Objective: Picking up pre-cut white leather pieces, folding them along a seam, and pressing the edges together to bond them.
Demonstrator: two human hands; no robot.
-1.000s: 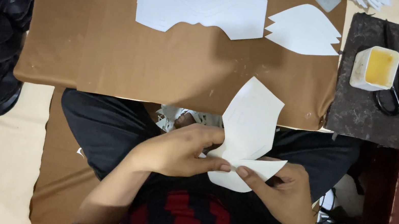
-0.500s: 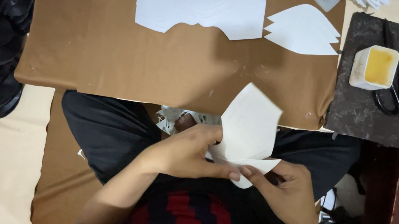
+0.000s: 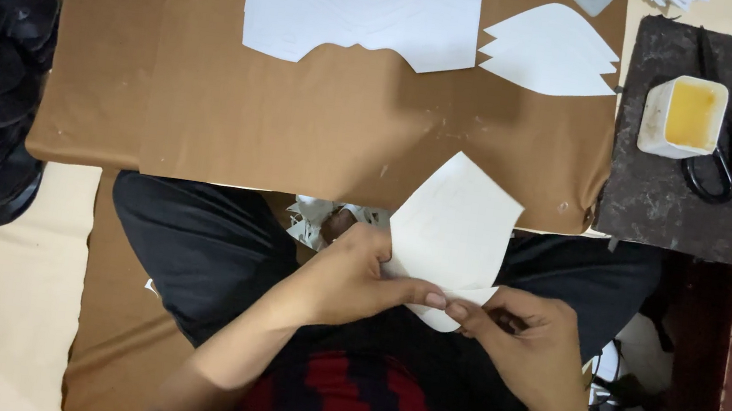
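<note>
L hand [image 3: 357, 275] & R hand [image 3: 523, 335] both pinched shut on white cut piece [image 3: 457, 232], held over lap, near edge of brown board [image 3: 348, 128]. Best done w/ fingertips close together, edges aligned, piece kept flat, no creasing.

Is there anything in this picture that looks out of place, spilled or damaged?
Nothing looks spilled or damaged. Both hands, left hand and right hand, hold a white cut sheet over the lap. One small oddity: a heap of white scraps lies on the lap below the brown board. The yellow-filled tub stands upright beside the scissors.
</note>
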